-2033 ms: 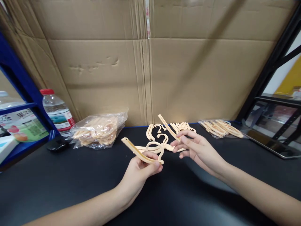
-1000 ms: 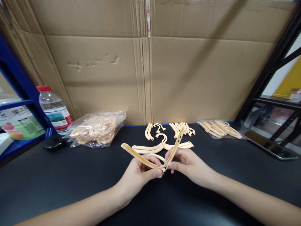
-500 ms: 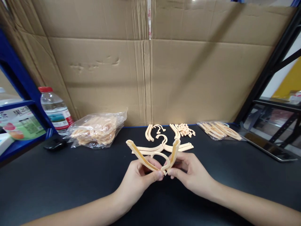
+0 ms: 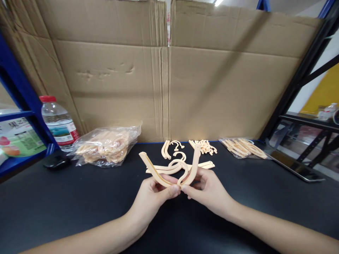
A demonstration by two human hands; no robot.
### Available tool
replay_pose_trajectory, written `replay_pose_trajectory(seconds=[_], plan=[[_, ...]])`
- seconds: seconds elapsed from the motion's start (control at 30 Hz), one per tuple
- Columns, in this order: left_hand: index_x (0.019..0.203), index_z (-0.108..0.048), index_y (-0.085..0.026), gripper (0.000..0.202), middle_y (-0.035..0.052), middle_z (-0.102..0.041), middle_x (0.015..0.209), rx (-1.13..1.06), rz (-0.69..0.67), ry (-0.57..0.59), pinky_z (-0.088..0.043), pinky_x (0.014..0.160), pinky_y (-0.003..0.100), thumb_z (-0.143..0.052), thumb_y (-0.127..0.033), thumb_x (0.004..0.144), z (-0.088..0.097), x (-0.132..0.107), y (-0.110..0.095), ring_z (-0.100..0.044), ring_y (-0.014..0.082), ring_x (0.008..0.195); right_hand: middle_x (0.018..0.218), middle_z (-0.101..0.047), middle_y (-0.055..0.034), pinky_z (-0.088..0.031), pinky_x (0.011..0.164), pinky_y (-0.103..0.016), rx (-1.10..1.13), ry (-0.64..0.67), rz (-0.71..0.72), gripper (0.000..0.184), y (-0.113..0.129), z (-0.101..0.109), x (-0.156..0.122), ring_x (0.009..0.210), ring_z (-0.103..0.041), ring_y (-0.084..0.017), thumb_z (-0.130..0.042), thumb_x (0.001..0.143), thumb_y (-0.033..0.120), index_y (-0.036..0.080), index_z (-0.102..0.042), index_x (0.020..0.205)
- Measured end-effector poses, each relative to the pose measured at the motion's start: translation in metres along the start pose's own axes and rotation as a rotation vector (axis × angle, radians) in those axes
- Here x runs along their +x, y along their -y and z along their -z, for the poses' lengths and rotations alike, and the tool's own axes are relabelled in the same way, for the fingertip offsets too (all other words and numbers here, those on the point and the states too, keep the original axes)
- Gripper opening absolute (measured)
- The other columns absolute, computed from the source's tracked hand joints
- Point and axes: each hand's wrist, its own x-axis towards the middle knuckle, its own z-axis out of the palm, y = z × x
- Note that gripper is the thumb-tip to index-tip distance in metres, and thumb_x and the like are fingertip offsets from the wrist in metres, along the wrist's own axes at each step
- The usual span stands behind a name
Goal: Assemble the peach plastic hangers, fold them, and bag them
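Both hands meet over the black table, pinching cream plastic hanger parts together. My left hand is closed on the left hanger arm, which slants up to the left. My right hand is closed on the right hanger arm, which rises almost upright. The two arms touch at their lower ends between my thumbs, and a curved hook piece sits at that joint. An assembled cream hanger lies flat just behind my hands.
Loose hooks and small cream parts lie near the cardboard wall. A plastic bag of parts lies at left, another bag at right. A water bottle, a black mouse, a tablet and a blue shelf stand around.
My right hand brought its hanger arm from behind down to the left-hand arm, and their lower ends now touch. The right arm has swung more upright. Both hands drew slightly nearer.
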Motion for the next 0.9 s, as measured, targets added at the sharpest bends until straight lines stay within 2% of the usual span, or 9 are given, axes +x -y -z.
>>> replay_pose_trajectory(seconds=[0.07,0.17,0.3,0.4,0.5,0.6,0.73,0.83,0.9], plan=[[0.074,-0.069,-0.013,0.023,0.0028,-0.068,0.067,0.012,-0.001,-0.033,-0.053,0.065,0.025,-0.083,-0.026,0.062,0.003,0.002,-0.004,-0.063,0.0143,0.065,0.076,-0.062,0.0003,-0.048,0.048,-0.022,0.058,0.022,0.029,0.016,0.004,0.013,0.006,0.058,-0.058,-0.011,-0.073,0.073,0.027,0.019,-0.06,0.078],[0.079,-0.069,-0.013,0.026,0.0037,-0.07,0.073,0.005,-0.011,-0.103,-0.053,0.067,0.021,-0.083,-0.026,0.062,0.01,0.008,-0.012,-0.064,0.013,0.068,0.072,-0.058,0.0028,-0.043,0.043,-0.02,0.102,0.063,0.079,0.018,0.012,0.044,0.018,0.046,-0.051,-0.006,-0.074,0.073,0.028,0.018,-0.06,0.076],[0.08,-0.068,-0.012,0.022,0.0041,-0.071,0.073,-0.031,-0.029,-0.121,-0.053,0.069,0.015,-0.081,-0.024,0.066,0.018,0.016,-0.022,-0.065,0.0112,0.073,0.079,-0.062,-0.0021,-0.051,0.051,-0.026,-0.044,0.159,0.135,0.015,0.018,0.083,0.028,0.06,-0.059,-0.012,-0.075,0.071,0.027,0.018,-0.063,0.074],[0.079,-0.067,-0.012,0.016,0.0052,-0.071,0.078,-0.076,-0.017,-0.09,-0.053,0.074,0.014,-0.078,-0.019,0.07,0.021,0.02,-0.029,-0.067,0.0123,0.08,0.079,-0.064,-0.0025,-0.051,0.058,-0.027,-0.298,0.177,0.184,0.012,0.018,0.093,0.031,0.069,-0.061,-0.015,-0.072,0.074,0.028,0.019,-0.068,0.08],[0.08,-0.067,-0.012,0.015,0.009,-0.073,0.086,-0.141,0.064,-0.05,-0.054,0.079,0.017,-0.076,-0.011,0.069,0.028,0.026,-0.037,-0.068,0.0162,0.087,0.08,-0.066,-0.0029,-0.049,0.06,-0.026,-0.558,0.244,0.26,0.012,0.019,0.097,0.031,0.073,-0.061,-0.016,-0.067,0.078,0.03,0.02,-0.07,0.084],[0.081,-0.067,-0.012,0.018,0.0082,-0.073,0.082,-0.127,0.078,-0.01,-0.054,0.075,0.015,-0.076,-0.006,0.066,0.042,0.036,-0.046,-0.069,0.015,0.082,0.081,-0.068,-0.0031,-0.049,0.064,-0.028,-0.653,0.294,0.26,0.012,0.022,0.106,0.033,0.073,-0.061,-0.016,-0.063,0.08,0.028,0.019,-0.069,0.085],[0.078,-0.069,-0.013,0.015,0.0058,-0.071,0.076,0.116,-0.036,0.113,-0.053,0.069,0.019,-0.078,-0.015,0.066,0.068,0.051,-0.052,-0.067,0.0141,0.072,0.078,-0.068,-0.0016,-0.047,0.068,-0.031,-0.776,0.329,0.204,0.006,0.025,0.123,0.035,0.072,-0.061,-0.017,-0.065,0.075,0.022,0.02,-0.069,0.079],[0.074,-0.07,-0.015,0.014,0.006,-0.07,0.071,0.502,-0.173,0.224,-0.049,0.062,0.021,-0.079,-0.021,0.065,0.081,0.056,-0.052,-0.065,0.016,0.066,0.077,-0.068,-0.0008,-0.045,0.068,-0.03,-0.855,0.371,0.155,0.006,0.024,0.126,0.035,0.072,-0.06,-0.017,-0.066,0.07,0.017,0.02,-0.069,0.075],[0.074,-0.072,-0.017,0.011,0.0064,-0.07,0.074,0.752,-0.309,0.3,-0.048,0.064,0.023,-0.077,-0.023,0.067,0.083,0.056,-0.051,-0.064,0.018,0.069,0.076,-0.067,-0.0007,-0.044,0.069,-0.03,-0.886,0.398,0.127,0.01,0.022,0.125,0.035,0.074,-0.06,-0.018,-0.066,0.068,0.012,0.02,-0.069,0.073]])
